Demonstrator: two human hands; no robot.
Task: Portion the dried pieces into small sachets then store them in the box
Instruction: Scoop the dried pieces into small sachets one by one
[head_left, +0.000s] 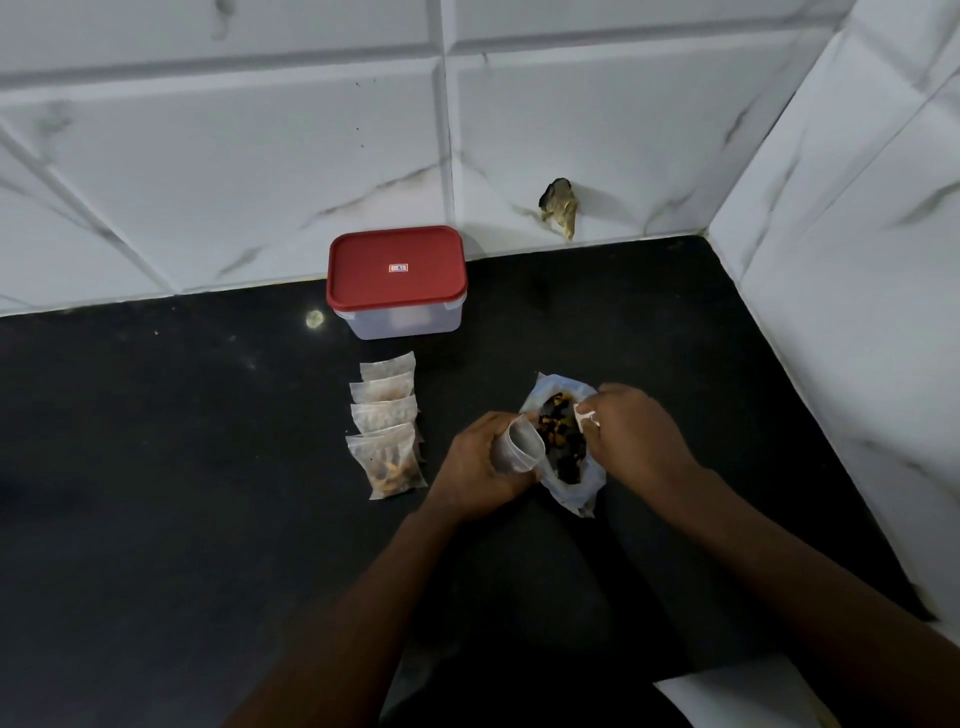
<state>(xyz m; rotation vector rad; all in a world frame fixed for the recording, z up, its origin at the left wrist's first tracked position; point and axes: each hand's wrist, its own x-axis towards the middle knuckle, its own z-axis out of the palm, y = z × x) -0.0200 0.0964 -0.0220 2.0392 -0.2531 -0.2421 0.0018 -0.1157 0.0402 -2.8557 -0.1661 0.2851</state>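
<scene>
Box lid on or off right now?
On. The red lid sits flat on the clear box, covering its rim on every visible side.

You have a single view, from the wide-angle camera worn on your head. It looks forward and steeply down onto the black tabletop (156, 467) and faces the corner where the white marbled wall tiles (260, 156) meet. Your forearms come in from the bottom edge. Your left hand (483, 462) and right hand (634, 436) sit near the middle, close to the lens. The red-lidded box (396, 280) stands farther off, against the back wall.
</scene>
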